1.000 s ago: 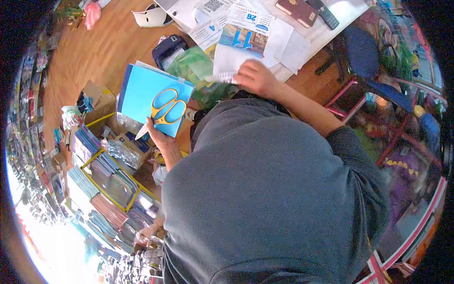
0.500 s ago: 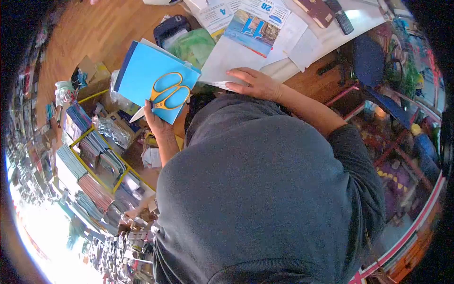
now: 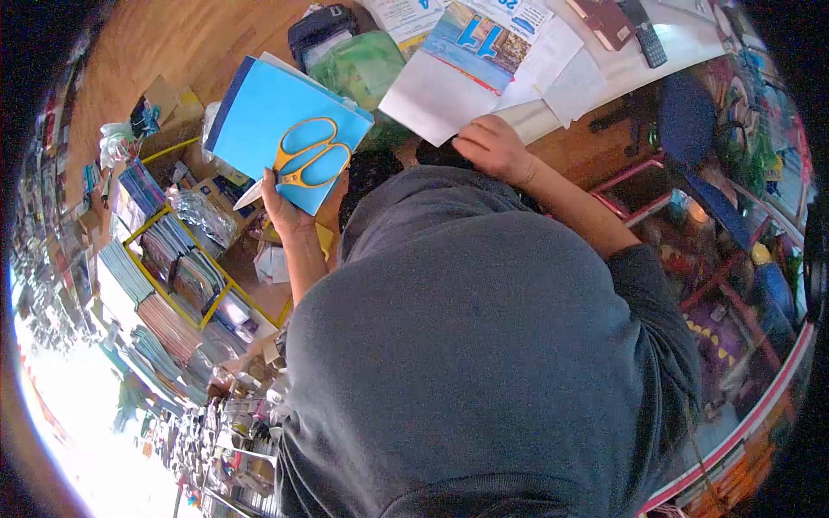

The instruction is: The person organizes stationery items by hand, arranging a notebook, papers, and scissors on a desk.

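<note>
My left hand (image 3: 289, 211) is closed around the lower edge of a bright blue notepad or folder (image 3: 259, 112) with a dark blue strip along one side. Against its face lie orange-handled scissors (image 3: 294, 180), in the same grip, their blades pointing lower left. My right hand (image 3: 495, 148) is closed with curled fingers, right by the corner of a white sheet (image 3: 436, 99) with a picture and a large "11" on it. Whether its fingertips pinch anything is hidden.
Other printed sheets (image 3: 574, 86), a brown case (image 3: 604, 22) and a black calculator or remote (image 3: 652, 45) lie on the white table (image 3: 686, 39). A green plastic bag (image 3: 358, 69) sits beside a dark bag (image 3: 321, 33). Yellow-edged shelves (image 3: 177, 302) stand left, a glass case right.
My right hand has gone from lying spread on the white sheet to curled near its corner, slightly rightward. The sheet shows more of its lower edge. My left hand keeps its hold.
</note>
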`<state>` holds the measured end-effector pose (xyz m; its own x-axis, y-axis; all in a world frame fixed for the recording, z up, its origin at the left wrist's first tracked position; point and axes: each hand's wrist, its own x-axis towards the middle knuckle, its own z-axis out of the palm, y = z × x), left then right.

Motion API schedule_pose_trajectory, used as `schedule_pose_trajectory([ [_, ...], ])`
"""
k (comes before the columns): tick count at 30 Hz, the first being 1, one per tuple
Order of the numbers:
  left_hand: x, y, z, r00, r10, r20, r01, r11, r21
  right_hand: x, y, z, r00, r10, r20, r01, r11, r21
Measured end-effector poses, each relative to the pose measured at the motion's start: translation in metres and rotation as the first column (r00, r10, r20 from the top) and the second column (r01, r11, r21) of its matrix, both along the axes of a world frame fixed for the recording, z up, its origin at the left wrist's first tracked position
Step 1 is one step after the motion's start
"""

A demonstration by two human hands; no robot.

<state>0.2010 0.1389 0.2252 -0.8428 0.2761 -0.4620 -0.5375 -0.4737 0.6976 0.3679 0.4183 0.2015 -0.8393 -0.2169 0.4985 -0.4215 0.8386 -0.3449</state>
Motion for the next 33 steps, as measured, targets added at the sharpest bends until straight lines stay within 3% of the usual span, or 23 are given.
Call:
schedule_pose_trajectory([
  [2, -0.001, 0.003, 0.001, 1.0, 0.013, -0.014, -0.014, 1.0, -0.021, 0.006, 0.008, 0.001, 0.987, -0.153, 0.044, 0.153, 0.988, -0.01],
  [3, 0.0, 0.004, 0.0, 0.999, 0.023, -0.027, -0.024, 0.999, -0.04, 0.011, 0.01, -0.001, 0.988, -0.15, 0.046, 0.151, 0.989, -0.009],
  [5, 0.0, 0.003, -0.003, 1.0, 0.02, -0.014, -0.02, 1.0, -0.012, 0.02, 0.012, -0.007, 0.93, -0.366, 0.035, 0.366, 0.931, -0.009],
  [6, -0.001, 0.002, -0.004, 1.0, 0.012, -0.003, -0.012, 1.0, 0.015, 0.022, 0.01, -0.007, 0.93, -0.366, 0.036, 0.367, 0.93, -0.006],
  [8, -0.003, 0.001, -0.008, 1.0, 0.024, -0.009, -0.024, 1.0, -0.008, 0.023, 0.005, -0.006, 0.88, -0.47, 0.067, 0.458, 0.878, 0.137],
  [12, -0.002, 0.007, -0.001, 1.0, -0.005, -0.017, 0.006, 0.999, 0.04, 0.015, -0.002, -0.019, 0.893, -0.417, 0.168, 0.366, 0.892, 0.266],
  [15, -0.01, 0.001, -0.013, 1.0, -0.029, 0.004, 0.029, 0.999, -0.025, -0.005, -0.01, -0.016, 0.92, -0.388, 0.064, 0.326, 0.844, 0.426],
  [21, -0.007, 0.009, 0.005, 0.997, -0.069, -0.016, 0.068, 0.995, -0.076, -0.018, -0.017, -0.023, 0.929, -0.369, -0.034, 0.341, 0.814, 0.47],
  [26, -0.01, 0.012, 0.01, 0.997, -0.068, -0.026, 0.067, 0.997, -0.035, -0.019, -0.007, -0.003, 0.942, -0.321, 0.098, 0.27, 0.898, 0.347],
  [28, -0.013, 0.017, 0.011, 0.996, -0.084, -0.021, 0.083, 0.996, -0.028, -0.023, -0.003, 0.007, 0.948, -0.319, 0.013, 0.318, 0.947, 0.054],
  [29, -0.014, 0.019, 0.012, 0.996, -0.086, -0.021, 0.086, 0.996, -0.026, -0.026, 0.001, 0.013, 0.945, -0.326, 0.013, 0.325, 0.944, 0.055],
  [31, -0.014, 0.019, 0.013, 0.997, -0.082, -0.017, 0.081, 0.996, -0.029, -0.033, 0.011, 0.025, 0.904, -0.427, -0.011, 0.399, 0.855, -0.331],
  [32, -0.012, 0.017, 0.013, 0.997, -0.081, -0.016, 0.08, 0.996, -0.035, -0.034, 0.019, 0.032, 0.834, -0.548, -0.065, 0.478, 0.775, -0.413],
  [33, -0.013, 0.017, 0.011, 0.998, -0.063, -0.012, 0.062, 0.997, -0.048, -0.034, 0.027, 0.024, 0.727, -0.687, 0.005, 0.594, 0.625, -0.507],
])
